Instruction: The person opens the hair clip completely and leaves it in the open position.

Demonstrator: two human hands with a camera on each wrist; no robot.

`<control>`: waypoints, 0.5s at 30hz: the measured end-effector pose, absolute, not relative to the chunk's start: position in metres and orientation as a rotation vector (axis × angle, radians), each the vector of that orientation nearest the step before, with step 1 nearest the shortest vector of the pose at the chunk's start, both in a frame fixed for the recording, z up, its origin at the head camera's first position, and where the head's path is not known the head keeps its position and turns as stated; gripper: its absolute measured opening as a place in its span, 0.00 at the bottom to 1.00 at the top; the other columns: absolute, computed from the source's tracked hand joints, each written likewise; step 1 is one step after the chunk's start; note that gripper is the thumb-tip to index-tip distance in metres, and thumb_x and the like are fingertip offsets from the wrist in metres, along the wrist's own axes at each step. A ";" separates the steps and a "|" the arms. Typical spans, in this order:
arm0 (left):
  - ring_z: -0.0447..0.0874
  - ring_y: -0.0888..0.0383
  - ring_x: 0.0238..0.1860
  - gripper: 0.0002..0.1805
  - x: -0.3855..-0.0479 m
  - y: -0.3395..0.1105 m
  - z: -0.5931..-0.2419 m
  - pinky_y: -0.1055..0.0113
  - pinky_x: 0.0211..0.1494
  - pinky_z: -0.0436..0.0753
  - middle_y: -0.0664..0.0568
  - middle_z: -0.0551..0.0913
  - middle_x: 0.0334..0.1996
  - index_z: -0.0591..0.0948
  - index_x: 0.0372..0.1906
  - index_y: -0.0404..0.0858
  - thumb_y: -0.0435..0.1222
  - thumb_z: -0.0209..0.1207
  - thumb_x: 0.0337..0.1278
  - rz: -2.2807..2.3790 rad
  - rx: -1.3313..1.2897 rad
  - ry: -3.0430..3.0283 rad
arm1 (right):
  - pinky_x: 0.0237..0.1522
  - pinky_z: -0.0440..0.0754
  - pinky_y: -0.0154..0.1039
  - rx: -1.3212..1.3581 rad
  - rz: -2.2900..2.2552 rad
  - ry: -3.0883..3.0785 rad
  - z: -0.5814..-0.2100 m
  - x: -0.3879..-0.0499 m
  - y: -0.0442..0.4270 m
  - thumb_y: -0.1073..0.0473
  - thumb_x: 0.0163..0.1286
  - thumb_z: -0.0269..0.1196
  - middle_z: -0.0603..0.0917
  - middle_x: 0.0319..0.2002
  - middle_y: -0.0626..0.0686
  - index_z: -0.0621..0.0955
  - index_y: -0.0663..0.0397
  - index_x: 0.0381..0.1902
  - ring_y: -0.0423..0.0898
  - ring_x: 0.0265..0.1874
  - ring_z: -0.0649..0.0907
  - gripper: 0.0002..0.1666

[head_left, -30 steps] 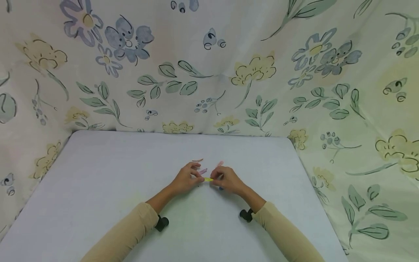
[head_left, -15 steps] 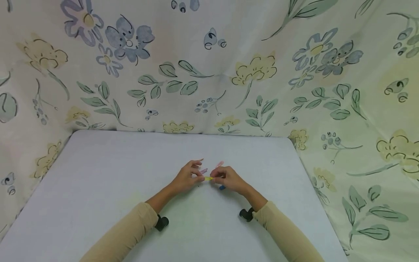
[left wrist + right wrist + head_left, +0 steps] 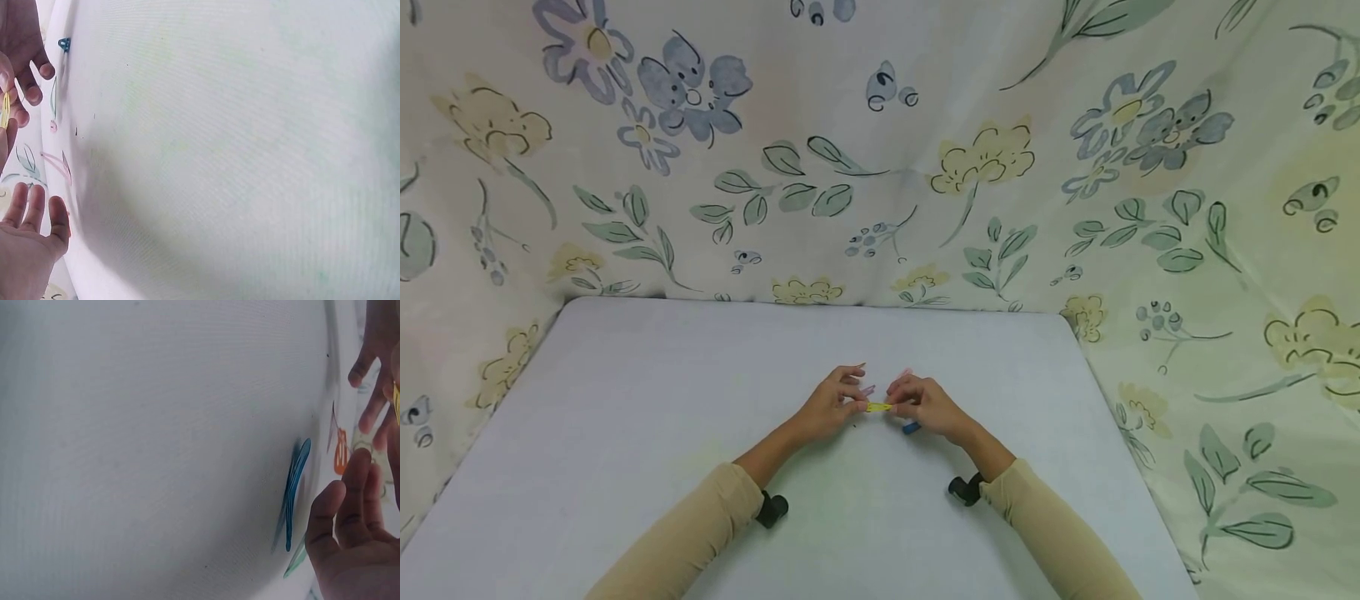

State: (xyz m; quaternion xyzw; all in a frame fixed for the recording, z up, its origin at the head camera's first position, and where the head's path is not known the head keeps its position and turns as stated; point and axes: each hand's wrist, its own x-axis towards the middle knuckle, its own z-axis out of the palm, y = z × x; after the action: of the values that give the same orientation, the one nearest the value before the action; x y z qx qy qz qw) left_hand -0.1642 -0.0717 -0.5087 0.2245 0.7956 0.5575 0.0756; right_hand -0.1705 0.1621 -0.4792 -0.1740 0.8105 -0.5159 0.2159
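Observation:
Between the two hands, above the middle of the table, is a small yellow hair clip [image 3: 878,407]. My left hand [image 3: 831,406] pinches its left end between thumb and fingertip, the other fingers spread out. The right hand [image 3: 928,408] pinches its right end. In the left wrist view the yellow clip [image 3: 5,110] is cut by the frame's edge and shows a slot along its middle. A blue hair clip [image 3: 295,494] lies on the table beneath the right hand. Past the fingertips lie a purple clip [image 3: 868,390] and a pink clip [image 3: 906,372], both partly covered.
In the right wrist view, an orange clip [image 3: 340,452] and a green clip [image 3: 296,557] lie near the right hand. The white table [image 3: 647,400] spreads around both arms. Floral cloth [image 3: 850,167] hangs behind and beside it.
The right hand has shifted slightly right, and more of the yellow clip shows between the hands. More of the blue clip is uncovered below the right hand. The left hand has barely moved.

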 end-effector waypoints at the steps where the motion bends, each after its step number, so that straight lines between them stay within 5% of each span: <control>1: 0.70 0.35 0.64 0.04 -0.164 -0.072 -0.509 0.41 0.58 0.73 0.31 0.69 0.64 0.87 0.35 0.28 0.26 0.63 0.61 1.674 0.683 2.387 | 0.45 0.80 0.39 -0.477 -1.436 2.244 -0.484 -0.173 0.163 0.70 0.68 0.62 0.77 0.56 0.66 0.85 0.70 0.41 0.52 0.54 0.75 0.08; 15: 0.72 0.41 0.63 0.08 -0.166 -0.074 -0.506 0.46 0.57 0.75 0.36 0.70 0.64 0.86 0.41 0.27 0.29 0.62 0.64 1.630 0.681 2.398 | 0.44 0.81 0.39 -0.491 -1.541 2.242 -0.496 -0.178 0.163 0.69 0.66 0.65 0.78 0.50 0.56 0.87 0.64 0.38 0.50 0.51 0.75 0.06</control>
State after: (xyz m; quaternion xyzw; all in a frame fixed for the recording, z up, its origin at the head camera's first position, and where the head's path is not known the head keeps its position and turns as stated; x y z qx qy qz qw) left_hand -0.1658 -0.0741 -0.5063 0.2277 0.8024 0.5456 0.0815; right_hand -0.1777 0.1634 -0.4962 -0.1743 0.7966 -0.5475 0.1876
